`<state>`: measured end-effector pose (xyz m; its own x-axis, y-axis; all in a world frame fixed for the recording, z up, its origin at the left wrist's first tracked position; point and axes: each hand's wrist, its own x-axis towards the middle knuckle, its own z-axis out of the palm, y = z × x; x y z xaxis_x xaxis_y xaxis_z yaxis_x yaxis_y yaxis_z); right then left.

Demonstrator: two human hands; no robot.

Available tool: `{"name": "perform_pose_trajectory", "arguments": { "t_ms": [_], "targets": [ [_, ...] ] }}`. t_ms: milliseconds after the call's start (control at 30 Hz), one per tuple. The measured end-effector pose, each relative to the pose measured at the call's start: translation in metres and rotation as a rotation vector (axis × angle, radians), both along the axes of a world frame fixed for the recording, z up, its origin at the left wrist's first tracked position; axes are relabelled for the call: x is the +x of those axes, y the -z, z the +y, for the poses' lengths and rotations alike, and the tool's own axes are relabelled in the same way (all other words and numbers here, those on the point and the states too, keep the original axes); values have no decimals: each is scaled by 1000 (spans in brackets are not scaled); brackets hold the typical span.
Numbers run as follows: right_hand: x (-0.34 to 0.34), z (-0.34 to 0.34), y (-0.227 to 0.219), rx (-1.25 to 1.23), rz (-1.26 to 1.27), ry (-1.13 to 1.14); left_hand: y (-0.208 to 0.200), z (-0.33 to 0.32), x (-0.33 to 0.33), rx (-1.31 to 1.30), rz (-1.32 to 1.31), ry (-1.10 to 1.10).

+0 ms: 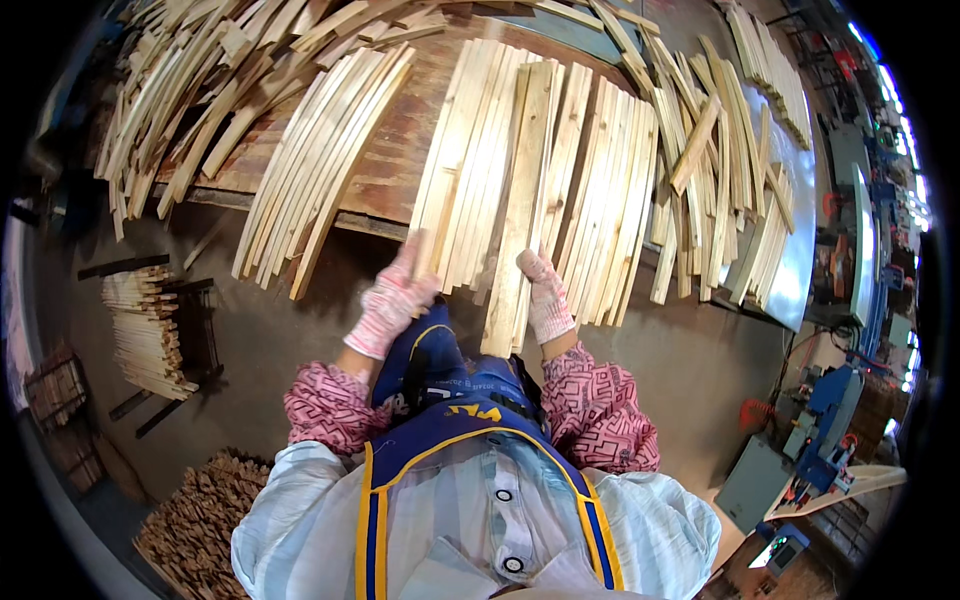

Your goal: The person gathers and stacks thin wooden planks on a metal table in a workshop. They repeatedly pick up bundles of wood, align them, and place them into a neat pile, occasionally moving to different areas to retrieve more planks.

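Note:
Both my hands wear pinkish-white knit gloves. My right hand (548, 300) grips the right edge of a wooden strip (515, 225), its thumb on the upper face. That strip sticks out toward me past the neighbouring strips, and a second strip's end shows beside it. At the left side of the row of pale strips (465, 150), my left hand (392, 308) has its fingers stretched out along the outer edge, slightly blurred. Its fingertips are close to the near ends of those strips; firm contact cannot be made out. Another row of strips (605, 190) lies just right of my right hand.
A separate batch of strips (325, 150) overhangs the front edge of the wooden table (385, 180). Loose strips (190, 90) heap up at the far left, more (715, 150) at the right. Left on the floor stands a stack (145, 335); blue machinery (830, 420) stands right.

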<state>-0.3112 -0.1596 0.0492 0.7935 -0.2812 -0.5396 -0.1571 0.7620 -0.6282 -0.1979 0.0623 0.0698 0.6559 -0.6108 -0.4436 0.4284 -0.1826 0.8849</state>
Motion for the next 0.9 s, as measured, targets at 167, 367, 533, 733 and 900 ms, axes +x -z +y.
{"name": "perform_pose_trajectory", "arguments": {
  "t_ms": [167, 367, 533, 733, 900],
  "targets": [
    [3, 1, -38, 204, 102, 59, 73, 49, 52, 355, -22, 4],
    [0, 3, -12, 89, 112, 56, 78, 15, 58, 662, -521, 368],
    [-5, -3, 29, 171, -5, 65, 27, -38, 39, 693, -897, 219],
    [0, 10, -1, -266, 68, -19, 16, -105, 8, 210, -688, 136],
    [-4, 6, -8, -425, 140, -240, 20, -103, 14, 197, -208, 270]
  ]
}}
